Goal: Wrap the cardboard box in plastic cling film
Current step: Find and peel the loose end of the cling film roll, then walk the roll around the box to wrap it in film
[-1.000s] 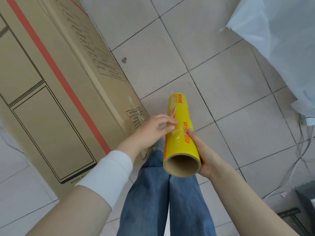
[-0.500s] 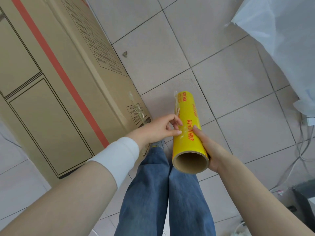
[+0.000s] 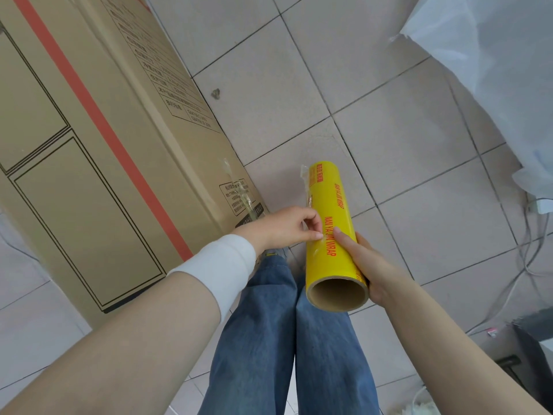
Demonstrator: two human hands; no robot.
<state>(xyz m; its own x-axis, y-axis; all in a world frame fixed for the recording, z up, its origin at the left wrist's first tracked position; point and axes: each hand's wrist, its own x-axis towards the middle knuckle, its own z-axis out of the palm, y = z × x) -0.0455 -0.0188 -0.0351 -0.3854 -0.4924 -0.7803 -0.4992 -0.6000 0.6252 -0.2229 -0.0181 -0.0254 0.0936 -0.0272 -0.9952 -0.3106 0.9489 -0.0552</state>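
From the head view, a person looks down at the floor (image 3: 419, 139), which has pale square tiles. A big brown cardboard box (image 3: 89, 151) with a red stripe and black lines stands on the floor to the left. A bit of clear tape (image 3: 239, 194) sticks to its near corner. The yellow cling film roll (image 3: 327, 211) is up in the air just right of that corner, above legs in blue jeans (image 3: 284, 339). Its open round end faces the person. The right hand (image 3: 368, 265) has its grip curled round the roll from the right side, thumb on top. The left hand (image 3: 281, 227), with a white sleeve (image 3: 221, 265) behind it, has its grip nearly closed, finger and thumb pinching the clear film (image 3: 317, 245) at the roll's left side. A white plastic sheet (image 3: 493, 70) lies at the far right, with thin cables (image 3: 529, 253) below it.
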